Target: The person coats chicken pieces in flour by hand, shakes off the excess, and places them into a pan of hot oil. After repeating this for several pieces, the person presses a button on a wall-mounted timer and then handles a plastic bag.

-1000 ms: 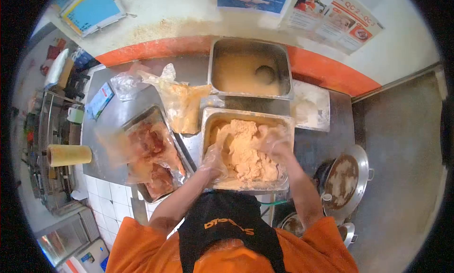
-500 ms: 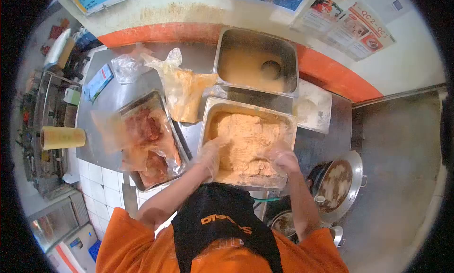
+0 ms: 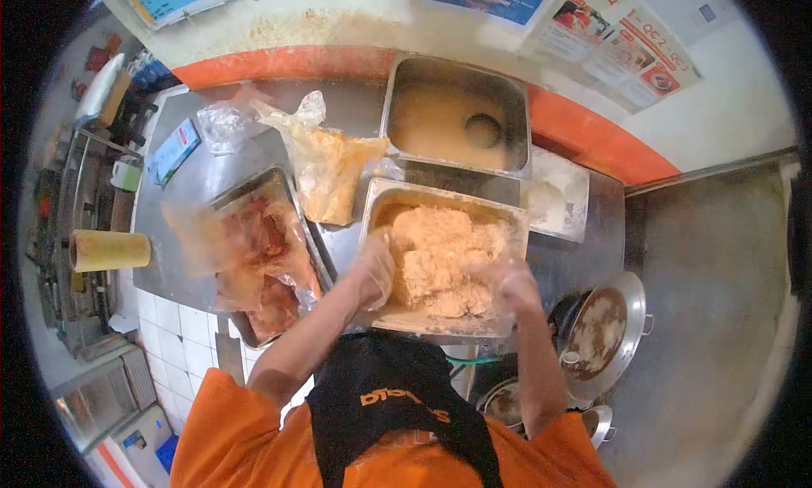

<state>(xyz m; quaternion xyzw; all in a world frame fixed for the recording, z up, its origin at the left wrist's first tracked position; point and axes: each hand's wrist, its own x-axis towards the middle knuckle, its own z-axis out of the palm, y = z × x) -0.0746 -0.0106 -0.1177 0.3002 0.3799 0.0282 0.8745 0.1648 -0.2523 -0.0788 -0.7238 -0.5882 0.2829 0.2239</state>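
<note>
Flour-coated pieces lie heaped in a metal tray of pale flour. At the tray's left side is my left hand, in a clear glove, beside the heap; its fingers are partly hidden. My right hand, also gloved, is at the right side of the heap and smeared by motion. Whether either hand holds anything does not show. To the left, a dark tray holds raw reddish meat in plastic.
Behind stands a deep pan of cloudy liquid with a round dark object. An opened plastic bag, a white container and a yellow roll lie around. A large pan of oil stands at right.
The coated pieces stand out higher and more rounded in the flour. My left hand has moved slightly up along the tray's left side; my right hand has shifted slightly.
</note>
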